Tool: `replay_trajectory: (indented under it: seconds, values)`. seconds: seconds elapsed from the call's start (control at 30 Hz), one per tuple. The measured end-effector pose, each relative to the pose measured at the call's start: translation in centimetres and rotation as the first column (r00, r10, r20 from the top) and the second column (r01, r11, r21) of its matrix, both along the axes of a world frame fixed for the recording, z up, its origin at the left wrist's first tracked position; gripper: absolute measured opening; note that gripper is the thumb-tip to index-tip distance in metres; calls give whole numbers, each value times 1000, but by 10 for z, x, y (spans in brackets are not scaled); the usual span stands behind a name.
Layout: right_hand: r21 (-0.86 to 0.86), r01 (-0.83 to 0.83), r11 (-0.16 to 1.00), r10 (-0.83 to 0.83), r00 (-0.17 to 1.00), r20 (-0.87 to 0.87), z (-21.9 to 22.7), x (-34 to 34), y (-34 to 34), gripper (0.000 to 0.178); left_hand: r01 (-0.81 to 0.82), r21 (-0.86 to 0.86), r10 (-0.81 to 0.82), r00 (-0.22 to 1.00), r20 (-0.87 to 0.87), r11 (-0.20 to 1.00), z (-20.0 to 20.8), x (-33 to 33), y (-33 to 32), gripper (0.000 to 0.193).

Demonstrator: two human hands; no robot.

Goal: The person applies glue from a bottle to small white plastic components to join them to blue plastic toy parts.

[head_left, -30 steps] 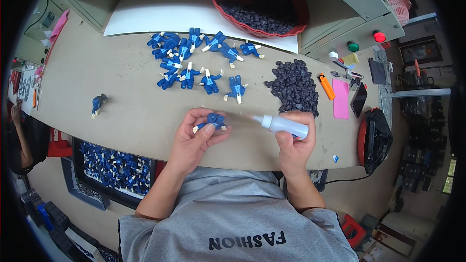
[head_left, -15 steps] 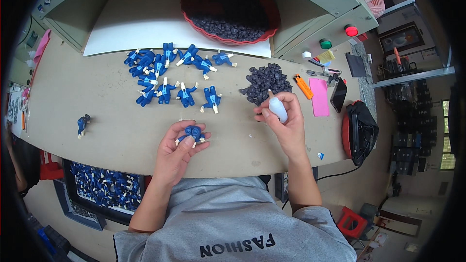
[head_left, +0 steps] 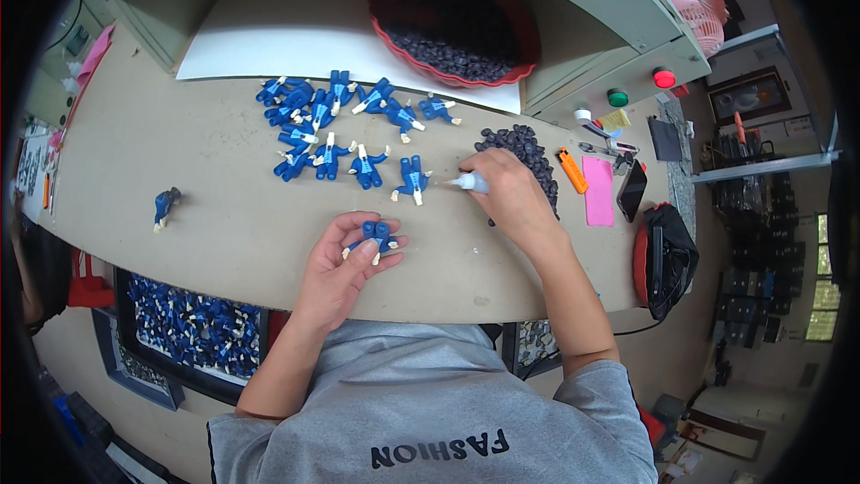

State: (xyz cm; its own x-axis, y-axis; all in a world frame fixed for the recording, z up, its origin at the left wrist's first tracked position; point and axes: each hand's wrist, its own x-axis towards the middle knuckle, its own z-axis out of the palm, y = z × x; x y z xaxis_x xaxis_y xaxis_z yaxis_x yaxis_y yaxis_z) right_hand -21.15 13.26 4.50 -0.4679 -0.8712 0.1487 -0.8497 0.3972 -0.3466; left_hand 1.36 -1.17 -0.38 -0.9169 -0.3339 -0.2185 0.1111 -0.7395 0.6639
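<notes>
My left hand [head_left: 333,274] pinches a small blue toy figure [head_left: 381,231] with cream hands, its two round blue leg ends pointing away from me. Above the table to the right, my right hand [head_left: 512,190] grips a small pale squeeze bottle [head_left: 472,182], its thin nozzle aimed left and apart from the figure. Partly behind that hand lies a pile of dark, glossy little pieces [head_left: 530,151]. Several similar blue figures [head_left: 330,158] lie in loose rows beyond my left hand. One figure with a dark piece on its end [head_left: 165,208] lies alone at the left.
A red scalloped basin [head_left: 524,58] of dark pieces sits inside the grey cabinet. At right are an orange cutter [head_left: 572,171], pink paper [head_left: 597,192], a phone [head_left: 632,191] and a black-red pouch [head_left: 665,260]. Below the table edge stands a tray of blue figures [head_left: 193,327].
My right hand has moved left over the table, and the bottle has tipped from nozzle up to nozzle pointing left. My left hand still holds the figure. The whole view has shifted slightly.
</notes>
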Motion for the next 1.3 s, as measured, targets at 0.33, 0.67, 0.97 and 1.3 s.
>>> replay_trajectory:
  seconds: [0.33,0.67,0.97,1.3]
  values:
    - [-233,380,895,-26,567,823,-12,77,-9,16,10,-57,-9,1000,6,998,2,2,1,31]
    - [-368,200,908,51,819,571,-21,97,-16,27,0,-54,-3,998,-59,999,-7,2,2,31]
    - [-400,277,874,-26,848,530,-3,93,-5,24,-77,-245,71,997,-32,967,0,-1,13,33]
    - [-539,10,842,144,959,242,1,104,-13,28,-74,-349,100,993,57,934,3,0,22,34]
